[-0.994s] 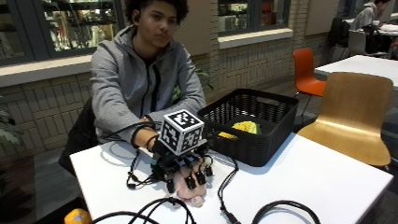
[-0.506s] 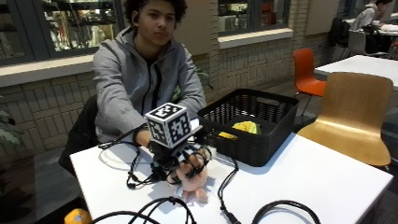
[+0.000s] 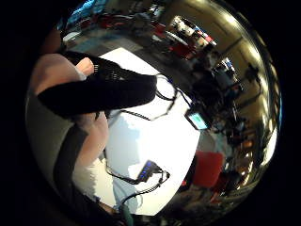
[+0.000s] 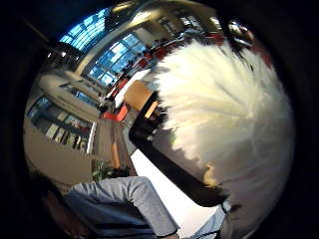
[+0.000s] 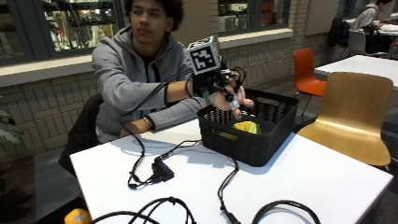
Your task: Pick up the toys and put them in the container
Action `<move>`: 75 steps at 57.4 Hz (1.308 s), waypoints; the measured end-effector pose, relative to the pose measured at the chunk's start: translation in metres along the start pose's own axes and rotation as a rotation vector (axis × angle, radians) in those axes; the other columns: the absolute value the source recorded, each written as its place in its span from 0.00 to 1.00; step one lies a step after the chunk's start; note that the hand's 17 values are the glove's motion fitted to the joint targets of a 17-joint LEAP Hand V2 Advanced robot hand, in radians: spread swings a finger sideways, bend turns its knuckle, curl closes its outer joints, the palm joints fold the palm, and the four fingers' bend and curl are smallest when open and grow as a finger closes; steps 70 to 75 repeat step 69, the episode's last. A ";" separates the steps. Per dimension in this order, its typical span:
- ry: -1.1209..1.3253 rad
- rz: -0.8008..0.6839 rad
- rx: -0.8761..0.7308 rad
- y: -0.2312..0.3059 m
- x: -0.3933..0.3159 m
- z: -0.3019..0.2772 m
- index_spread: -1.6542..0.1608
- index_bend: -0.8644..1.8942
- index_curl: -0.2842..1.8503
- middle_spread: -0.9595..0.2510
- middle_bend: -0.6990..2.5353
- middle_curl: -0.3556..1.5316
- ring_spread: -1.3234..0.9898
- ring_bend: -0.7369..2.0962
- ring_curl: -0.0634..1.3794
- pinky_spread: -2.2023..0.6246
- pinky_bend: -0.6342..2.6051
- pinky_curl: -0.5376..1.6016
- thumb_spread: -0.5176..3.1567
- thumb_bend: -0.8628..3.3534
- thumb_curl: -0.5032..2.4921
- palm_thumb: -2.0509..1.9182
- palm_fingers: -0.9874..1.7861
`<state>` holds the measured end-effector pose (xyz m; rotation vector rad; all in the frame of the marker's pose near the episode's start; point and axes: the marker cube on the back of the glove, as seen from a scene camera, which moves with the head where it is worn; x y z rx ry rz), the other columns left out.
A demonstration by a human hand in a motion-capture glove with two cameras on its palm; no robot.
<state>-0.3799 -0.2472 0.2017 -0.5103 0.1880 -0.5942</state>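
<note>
With the right hand (image 5: 219, 84) curled around the plush toy (image 5: 235, 99) above the basket's (image 5: 249, 140) rim nearest the person, carry it inward past the yellow toy (image 5: 246, 127) and lower before releasing.

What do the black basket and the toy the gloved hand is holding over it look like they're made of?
The basket looks like moulded plastic: matte black, with a fine lattice of holes in its walls. The toy held by the right hand seems to be plush, pinkish from outside, with long white fluffy fibres in the thumb-side palm view.
</note>
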 end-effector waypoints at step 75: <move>0.236 0.462 -0.270 0.320 0.173 0.012 0.76 0.40 0.34 0.83 0.27 0.39 0.52 0.33 0.34 0.79 0.43 0.39 0.57 0.22 0.29 0.59 0.35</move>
